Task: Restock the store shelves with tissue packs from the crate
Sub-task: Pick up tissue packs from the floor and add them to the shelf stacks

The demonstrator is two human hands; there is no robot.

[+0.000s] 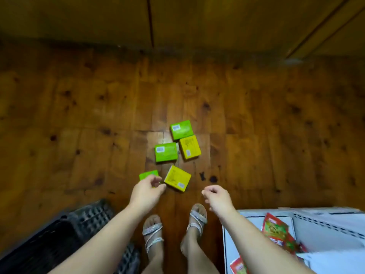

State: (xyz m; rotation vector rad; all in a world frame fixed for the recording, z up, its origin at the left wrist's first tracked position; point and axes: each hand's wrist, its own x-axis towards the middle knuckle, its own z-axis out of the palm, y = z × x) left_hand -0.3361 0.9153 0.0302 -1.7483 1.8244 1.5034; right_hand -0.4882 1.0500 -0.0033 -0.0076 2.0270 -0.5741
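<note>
A: What's hidden or cut off?

B: Nearest green pack (148, 174). Its near part sits behind the left grip (147, 191), so I can't tell if the fingers touch it or just hover. Fingers curled, thumb fwd; grasping or not, can't say. Black crate (59, 240), near left, is cropped by the frame & partly behind the forearm, inside too dark to read. White shelf (325, 224), near right, is cropped too, and the red packets (275, 230) on it are blurred.

A: Right grip?

B: Right grip (216, 196) is loosely curled w/ nothing in it, over the wooden floor (79, 115), apart from the packs.

A: And the packs?

B: Five small boxy ones on the floor, mid-view, just beyond the sandalled feet (152, 230). Three green, two yellow. Far green pack (181, 129) is just beside the far yellow pack (190, 147); middle green pack (166, 152) is left of that. Near yellow pack (177, 177) is tilted, just right of the nearest green. Those four show white barcode labels; print unreadable.
</note>
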